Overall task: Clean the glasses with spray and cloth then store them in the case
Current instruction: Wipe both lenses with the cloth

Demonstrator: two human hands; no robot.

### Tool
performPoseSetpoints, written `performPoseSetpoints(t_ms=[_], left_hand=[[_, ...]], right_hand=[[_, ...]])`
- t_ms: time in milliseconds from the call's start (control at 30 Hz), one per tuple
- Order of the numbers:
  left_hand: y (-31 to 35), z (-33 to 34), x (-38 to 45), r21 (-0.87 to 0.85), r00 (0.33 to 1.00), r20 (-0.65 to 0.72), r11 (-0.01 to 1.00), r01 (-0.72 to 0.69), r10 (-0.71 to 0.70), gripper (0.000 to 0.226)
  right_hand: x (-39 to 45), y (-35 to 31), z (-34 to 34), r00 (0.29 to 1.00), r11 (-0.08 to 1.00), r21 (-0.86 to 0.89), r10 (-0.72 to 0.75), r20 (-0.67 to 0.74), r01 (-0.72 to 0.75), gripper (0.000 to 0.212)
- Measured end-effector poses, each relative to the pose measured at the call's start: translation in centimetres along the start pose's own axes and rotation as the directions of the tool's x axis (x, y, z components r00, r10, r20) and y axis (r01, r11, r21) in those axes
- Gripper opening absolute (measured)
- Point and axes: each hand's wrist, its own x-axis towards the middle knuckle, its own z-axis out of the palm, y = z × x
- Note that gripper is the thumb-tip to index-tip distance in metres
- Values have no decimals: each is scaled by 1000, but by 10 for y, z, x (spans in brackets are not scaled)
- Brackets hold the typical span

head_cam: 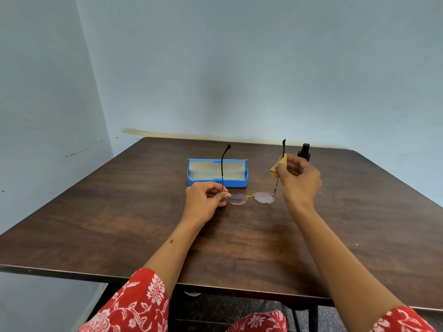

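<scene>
Gold-rimmed glasses [250,198] are held lenses-down just above the brown table, with both dark temple arms pointing up. My left hand [206,202] pinches the frame at the left hinge. My right hand [299,180] holds a small yellow cloth [276,167] pinched around the right temple arm, a little above the right lens. An open blue case [217,173] with a pale lining lies behind the glasses. A black spray bottle [305,152] stands upright behind my right hand, partly hidden by it.
The brown wooden table [119,224] reaches back to a pale blue wall. Its front edge runs just above my red floral sleeves. Table legs and floor show below the edge.
</scene>
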Motion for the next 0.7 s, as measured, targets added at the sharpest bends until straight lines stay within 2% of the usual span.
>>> performPoseSetpoints(t_ms=[133,233,433,600,700], left_hand=[[-1,-1,0,-31,1000,-24,999,-4,3,9],[-1,0,0,-13,1000,0,1000,-1,1,9],[-1,-1,0,-15,1000,23,1000,2,-1,10],[0,-2,-1,-42,1000,2,999,2,-2,9],[1,-2,-1,-38,1000,27,999,9,-8,12]], right_hand=[[-14,19,-3,993,990,-108,97,65,-90,10],[-15,21,-7,986,983,-113,151,69,-142,15],[-5,0,-7,999,999,17,49,22,-50,10],[-19,17,-8,990,987,-104,129,63,-122,13],[-17,17,-9,989,985,-113,136,60,-129,15]])
